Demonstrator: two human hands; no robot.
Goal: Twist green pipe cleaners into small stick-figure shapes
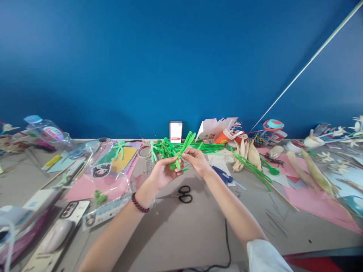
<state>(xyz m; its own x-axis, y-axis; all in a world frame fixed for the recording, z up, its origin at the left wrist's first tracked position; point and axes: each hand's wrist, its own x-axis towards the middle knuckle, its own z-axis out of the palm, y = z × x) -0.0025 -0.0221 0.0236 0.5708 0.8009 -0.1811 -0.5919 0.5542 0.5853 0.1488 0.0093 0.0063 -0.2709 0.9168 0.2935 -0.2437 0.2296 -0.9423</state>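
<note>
Bright green pipe cleaners (187,142), bunched and bent into long loops, are held up over the middle of the table. My left hand (166,172) is closed around their lower end, where a short piece sticks downward. With its fingers pinched, my right hand (197,161) grips the same bundle from the right side. Exactly which strand each fingertip presses is hidden. Behind my hands lies a heap of more green pipe cleaners (210,147). Black-handled scissors (185,194) rest on the table below my hands, their blades partly behind my left wrist.
A phone (176,132) stands against the blue wall. Right of my hands lie a blue glue gun (222,174), dried husks (255,155) and orange paper cups (224,136). Leftward are pink paper (82,189), a plastic bottle (47,130) and another phone (75,211). A black cable (227,241) crosses the front.
</note>
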